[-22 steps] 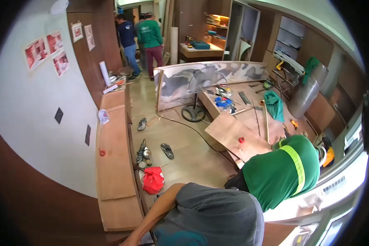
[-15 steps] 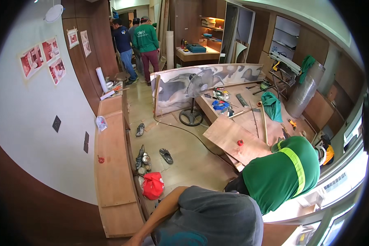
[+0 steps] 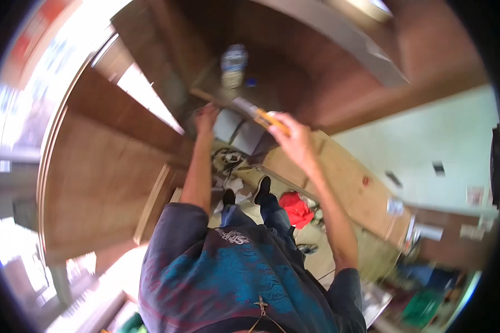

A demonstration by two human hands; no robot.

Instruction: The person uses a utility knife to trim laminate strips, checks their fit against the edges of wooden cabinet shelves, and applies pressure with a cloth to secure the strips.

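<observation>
My right hand is closed round an orange-handled tool with a pale, flat end pointing up and left; blur hides its exact kind. My left hand is raised beside the edge of a narrow wooden strip. Its fingers look bent, but smearing hides whether they grip the strip. Just beyond both hands, a clear plastic bottle with pale yellowish contents stands on a dark brown surface. A small blue cap lies to its right.
A long plywood bench top runs along the white wall at right. On the floor are a red bag and a tangle of cables near my feet. Large plywood panels stand at left by bright windows.
The view has swung from the wide room down to my own body and arms. Both hands now show, with the orange-handled tool in the right one.
</observation>
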